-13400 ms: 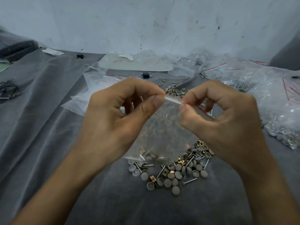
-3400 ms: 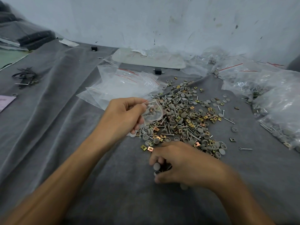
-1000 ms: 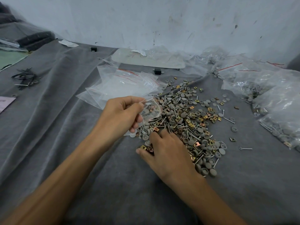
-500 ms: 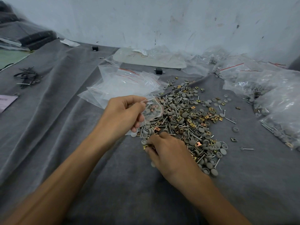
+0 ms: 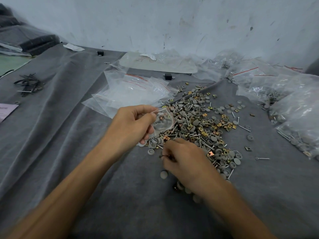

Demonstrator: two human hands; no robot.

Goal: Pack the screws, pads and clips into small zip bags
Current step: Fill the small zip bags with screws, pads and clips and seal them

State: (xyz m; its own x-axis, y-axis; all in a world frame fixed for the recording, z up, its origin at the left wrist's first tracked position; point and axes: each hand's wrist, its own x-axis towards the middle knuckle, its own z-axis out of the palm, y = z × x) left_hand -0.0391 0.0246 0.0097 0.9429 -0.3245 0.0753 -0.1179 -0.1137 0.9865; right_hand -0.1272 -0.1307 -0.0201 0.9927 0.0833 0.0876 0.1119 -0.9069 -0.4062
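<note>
My left hand (image 5: 131, 128) holds a small clear zip bag (image 5: 163, 121) with its mouth open, just above the near-left edge of a pile of parts (image 5: 198, 123). Inside the bag I see a few grey pads and a brass clip. The pile is a mix of grey round pads, brass clips and silver screws spread on grey cloth. My right hand (image 5: 186, 163) lies at the pile's near edge, fingers curled and pinching small screws. Loose grey pads (image 5: 164, 174) lie beside and under that hand.
A stack of empty zip bags (image 5: 131, 94) with red strips lies behind my left hand. Filled bags (image 5: 293, 107) are heaped at the right. A white sheet (image 5: 155, 63) lies against the far wall. Black ties (image 5: 29, 83) and a pink paper (image 5: 6, 110) sit far left.
My right hand has drawn back from the pile's edge toward me, dragging a few pads along. My left hand and the bag have stayed almost still.
</note>
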